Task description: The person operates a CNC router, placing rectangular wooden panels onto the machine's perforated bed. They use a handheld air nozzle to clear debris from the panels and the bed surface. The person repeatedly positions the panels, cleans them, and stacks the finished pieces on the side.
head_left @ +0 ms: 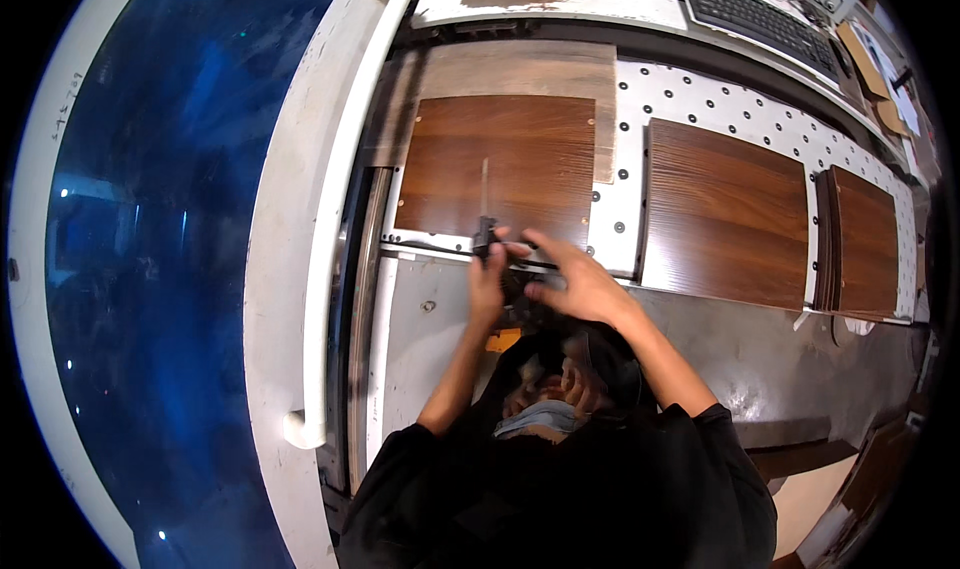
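My left hand (487,287) is closed around a dark hand tool (484,237) with a long, thin, pale blade or rod. The thin part points away from me, over a brown wood-grain board (510,154) lying on the worktop. To the right, close by, is my right hand (582,281), its thumb and forefinger spread apart. Between the two hands lies something dark and blurred, and I cannot make out whether my right fingers touch it. Both hands are just off the near edge of the worktop.
Another brown board (728,214) and a stack of brown boards (865,241) lie to the right on the white studded surface (690,87). At the back are a black keyboard (760,24) and a desk (540,4). A white pipe rail (335,209) runs along the left, beside a dark blue panel (170,269).
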The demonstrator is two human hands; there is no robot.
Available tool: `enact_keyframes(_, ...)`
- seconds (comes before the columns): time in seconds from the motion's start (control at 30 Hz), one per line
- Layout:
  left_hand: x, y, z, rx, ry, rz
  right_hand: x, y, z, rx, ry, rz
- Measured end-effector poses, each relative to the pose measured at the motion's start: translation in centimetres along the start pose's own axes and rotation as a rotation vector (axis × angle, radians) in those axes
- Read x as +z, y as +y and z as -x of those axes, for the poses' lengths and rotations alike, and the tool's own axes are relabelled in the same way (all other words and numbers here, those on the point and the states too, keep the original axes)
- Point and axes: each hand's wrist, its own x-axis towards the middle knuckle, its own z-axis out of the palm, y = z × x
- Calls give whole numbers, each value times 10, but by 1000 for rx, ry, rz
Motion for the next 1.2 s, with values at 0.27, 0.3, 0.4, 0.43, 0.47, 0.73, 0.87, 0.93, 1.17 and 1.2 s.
enact_keyframes(0.27,-124,73,32,-249,130,-424,41,63,-3,223,417,476)
enact_keyframes(0.3,-132,75,26,-223,205,-469,42,68,-3,205,406,522)
enact_keyframes(0.4,-142,85,-2,-188,242,-544,45,74,-4,186,380,591)
enact_keyframes(0.43,-139,89,-12,-221,226,-517,45,74,-3,190,378,604)
enact_keyframes(0.47,-136,92,-24,-225,168,-442,45,74,-4,188,375,605)
enact_keyframes(0.73,-93,120,-165,-156,49,-240,46,75,-1,138,410,632)
enact_keyframes(0.87,-26,135,-148,-371,-340,-342,45,83,-1,123,441,626)
enact_keyframes(0.93,4,129,-120,-403,-561,-436,46,83,-1,109,443,616)
enact_keyframes(1.17,-21,182,-9,134,-293,-1038,46,80,2,132,396,654)
enact_keyframes(1.2,-20,212,19,121,-121,-994,48,81,2,127,402,650)
